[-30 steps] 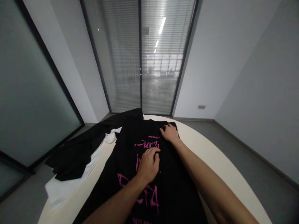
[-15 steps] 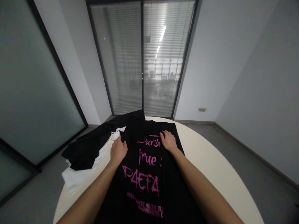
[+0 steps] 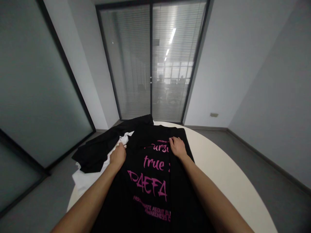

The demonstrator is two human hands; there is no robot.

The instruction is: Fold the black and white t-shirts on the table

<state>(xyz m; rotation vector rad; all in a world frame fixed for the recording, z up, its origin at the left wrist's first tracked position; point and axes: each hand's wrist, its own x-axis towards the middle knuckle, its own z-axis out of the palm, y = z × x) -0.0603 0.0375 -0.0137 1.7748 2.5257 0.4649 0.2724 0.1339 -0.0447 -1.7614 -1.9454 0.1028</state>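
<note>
A black T-shirt with magenta lettering lies lengthwise on the round table in front of me. Its right part is folded over, cutting off the ends of the words. My left hand is closed at the shirt's left edge, fingers curled, seemingly gripping the black fabric; the fingertips are partly hidden. Just beyond that hand, a white garment shows in a crumpled strip. My right hand rests palm down on the folded right part near the top, with its fingers stretched out and nothing in them.
Another black garment lies over white cloth at the left, hanging near the edge of the cream table. Beyond the table stand glass panels with blinds. A frosted glass partition is on the left.
My left hand has shifted left and its fingers have curled closed. The upper-left lettering is now partly covered by rumpled fabric. My right hand stays at nearly the same spot on the shirt.
</note>
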